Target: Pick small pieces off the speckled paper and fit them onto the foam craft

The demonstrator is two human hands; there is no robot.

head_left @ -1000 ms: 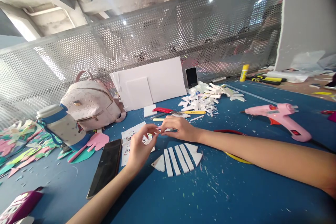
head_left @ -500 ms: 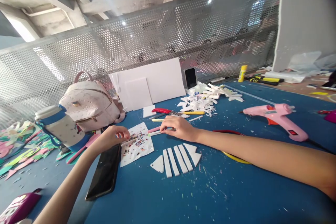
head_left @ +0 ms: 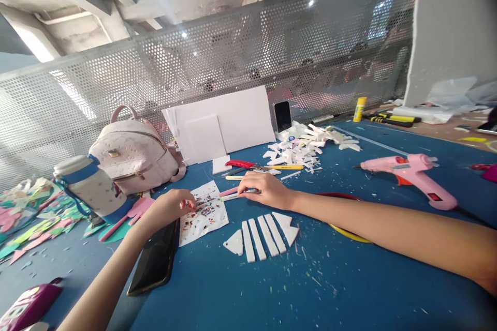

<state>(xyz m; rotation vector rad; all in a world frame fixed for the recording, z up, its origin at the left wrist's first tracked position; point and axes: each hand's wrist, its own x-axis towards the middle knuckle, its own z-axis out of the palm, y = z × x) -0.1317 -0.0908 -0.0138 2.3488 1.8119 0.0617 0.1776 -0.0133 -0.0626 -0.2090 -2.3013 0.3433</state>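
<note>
My left hand (head_left: 170,208) rests at the left edge of a white paper sheet (head_left: 205,215) strewn with tiny coloured bits, fingers curled in a pinch over it; what they pinch is too small to name. My right hand (head_left: 264,189) lies on the blue table (head_left: 295,289), fingers closed on a thin pink-and-white pen-like tool (head_left: 233,194) that points left towards the sheet. Just in front lie several white foam strips and two triangles (head_left: 264,231) in a row.
A black phone (head_left: 155,261) lies beside my left arm. A pink glue gun (head_left: 407,170) is at right, with foam scraps (head_left: 306,147), red-handled scissors (head_left: 243,164), white boards (head_left: 225,121), a pale backpack (head_left: 134,152) and a bottle (head_left: 91,183) behind. Coloured cutouts (head_left: 27,217) cover the left.
My left hand left the right hand, swung left and came down at the paper sheet's edge. The right hand lowered the tool onto the table and stayed there.
</note>
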